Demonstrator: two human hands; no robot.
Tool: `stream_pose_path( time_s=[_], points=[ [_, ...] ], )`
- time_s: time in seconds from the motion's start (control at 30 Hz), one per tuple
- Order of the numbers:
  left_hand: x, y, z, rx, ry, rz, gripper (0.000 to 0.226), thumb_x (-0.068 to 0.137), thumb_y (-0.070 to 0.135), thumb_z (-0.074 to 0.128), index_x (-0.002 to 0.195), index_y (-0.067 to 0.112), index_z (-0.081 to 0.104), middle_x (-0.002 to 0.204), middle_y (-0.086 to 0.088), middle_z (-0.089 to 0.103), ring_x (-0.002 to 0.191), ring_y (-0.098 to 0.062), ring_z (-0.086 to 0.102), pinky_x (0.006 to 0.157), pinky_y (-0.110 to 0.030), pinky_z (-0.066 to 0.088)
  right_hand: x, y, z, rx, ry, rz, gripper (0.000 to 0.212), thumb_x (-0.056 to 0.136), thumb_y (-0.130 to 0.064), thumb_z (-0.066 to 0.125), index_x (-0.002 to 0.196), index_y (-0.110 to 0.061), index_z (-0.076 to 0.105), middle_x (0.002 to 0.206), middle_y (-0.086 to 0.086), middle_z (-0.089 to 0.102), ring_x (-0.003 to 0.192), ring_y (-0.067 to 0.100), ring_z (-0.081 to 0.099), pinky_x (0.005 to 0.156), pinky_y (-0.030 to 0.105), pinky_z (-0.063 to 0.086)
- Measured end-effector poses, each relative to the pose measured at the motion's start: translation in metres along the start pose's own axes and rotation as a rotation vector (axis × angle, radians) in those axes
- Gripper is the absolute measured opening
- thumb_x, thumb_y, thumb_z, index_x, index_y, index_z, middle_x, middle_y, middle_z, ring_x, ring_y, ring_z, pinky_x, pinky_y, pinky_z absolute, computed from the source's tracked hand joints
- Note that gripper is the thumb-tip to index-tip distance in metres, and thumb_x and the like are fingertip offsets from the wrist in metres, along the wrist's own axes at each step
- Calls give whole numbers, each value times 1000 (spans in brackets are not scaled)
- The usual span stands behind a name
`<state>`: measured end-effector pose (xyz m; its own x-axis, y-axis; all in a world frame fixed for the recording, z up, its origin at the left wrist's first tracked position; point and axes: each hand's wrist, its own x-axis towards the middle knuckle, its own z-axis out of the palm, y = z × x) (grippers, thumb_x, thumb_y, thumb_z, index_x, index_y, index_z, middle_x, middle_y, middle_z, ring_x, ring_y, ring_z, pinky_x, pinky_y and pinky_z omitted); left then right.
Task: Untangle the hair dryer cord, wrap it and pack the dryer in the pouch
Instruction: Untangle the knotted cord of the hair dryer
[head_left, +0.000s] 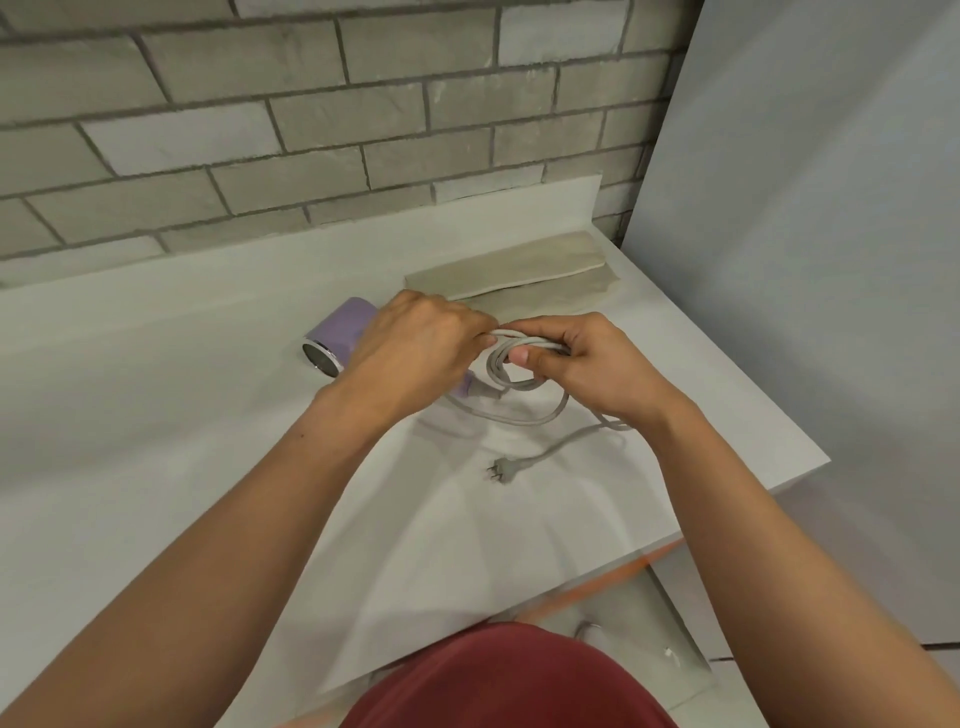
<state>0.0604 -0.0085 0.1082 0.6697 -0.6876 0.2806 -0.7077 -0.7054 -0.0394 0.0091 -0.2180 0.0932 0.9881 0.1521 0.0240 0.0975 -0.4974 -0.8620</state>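
A lilac hair dryer (340, 332) lies on the white counter (156, 415), its round chrome end facing left; most of its body is hidden under my left hand (415, 348). The grey cord (498, 371) is coiled into small loops between both hands. My right hand (582, 369) pinches the coil with thumb and curled fingers. My left hand's fingertips pinch a strand at the coil's top. A loose length trails right and back to the plug (500, 472), which lies on the counter. The beige pouch (519, 273) lies flat just behind my hands.
A grey brick wall (311, 130) backs the counter. A pale panel (805, 260) stands at the right, beyond the counter's right edge (779, 415). The front edge runs near my red shirt (509, 680), with floor below.
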Motion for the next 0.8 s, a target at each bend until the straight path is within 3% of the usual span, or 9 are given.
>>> stream_pose_path(
  time_s=[0.07, 0.13, 0.2, 0.27, 0.4, 0.47, 0.57, 0.67, 0.8],
  points=[
    [-2, -2, 3, -6, 75, 1, 12, 92, 32, 68, 90, 20, 68, 72, 2, 71, 69, -30, 64, 68, -36, 44, 0, 3, 0, -13, 2, 5, 27, 101, -29, 68, 125, -38, 74, 109, -15, 78, 105, 8, 70, 102, 36, 53],
    [-8, 2, 5, -94, 187, -109, 20, 97, 35, 60, 91, 17, 68, 66, -1, 68, 64, -36, 61, 64, -35, 41, 0, 8, -1, -30, 37, 21, 25, 102, -32, 67, 125, -39, 73, 108, -10, 78, 107, 14, 70, 104, 40, 52],
    [-13, 5, 1, -281, 254, -298, 31, 103, 41, 45, 102, 21, 69, 74, -2, 73, 71, -36, 65, 65, -39, 50, -1, 12, -4, -14, 75, 42, 21, 101, -32, 67, 120, -37, 75, 105, -11, 78, 104, 13, 71, 103, 41, 52],
    [-17, 7, -1, -398, 268, -447, 30, 105, 42, 44, 105, 25, 69, 83, 1, 75, 81, -30, 68, 70, -42, 54, -2, 15, -6, -17, 80, 46, 19, 101, -32, 67, 118, -35, 76, 102, -10, 79, 103, 14, 71, 100, 40, 54],
    [-21, 1, 0, -356, 158, -527, 26, 106, 36, 47, 108, 22, 69, 91, -1, 74, 89, -27, 65, 73, -40, 53, -1, 13, -9, -46, 45, 29, 18, 103, -31, 65, 117, -31, 77, 100, -11, 79, 101, 10, 72, 97, 33, 53],
    [-19, -2, 0, -319, 103, -478, 26, 104, 31, 51, 120, 19, 68, 110, -4, 72, 104, -30, 65, 81, -39, 52, -2, 13, -8, -56, 11, 33, 19, 103, -29, 64, 118, -29, 77, 98, -13, 80, 99, 4, 73, 96, 30, 54],
    [-13, -2, -3, -266, 70, -223, 48, 99, 28, 60, 146, 22, 54, 140, -3, 61, 123, -31, 58, 100, -44, 49, -3, 13, -6, -108, -31, 16, 19, 102, -29, 66, 117, -34, 77, 103, -15, 79, 102, 5, 72, 99, 34, 54],
    [-1, 4, -1, -157, -23, -54, 36, 101, 35, 56, 134, 23, 64, 121, -2, 70, 109, -31, 64, 92, -46, 51, -3, 11, -4, -107, -35, -15, 21, 101, -29, 67, 119, -34, 77, 108, -15, 78, 103, 2, 71, 99, 32, 54],
    [3, 9, -1, -62, 19, -57, 36, 102, 39, 40, 99, 19, 71, 88, 3, 73, 86, -29, 67, 74, -41, 50, -5, 12, -4, -68, 8, -24, 24, 102, -35, 66, 125, -35, 74, 112, -19, 77, 107, 2, 69, 101, 32, 53]
  ],
)
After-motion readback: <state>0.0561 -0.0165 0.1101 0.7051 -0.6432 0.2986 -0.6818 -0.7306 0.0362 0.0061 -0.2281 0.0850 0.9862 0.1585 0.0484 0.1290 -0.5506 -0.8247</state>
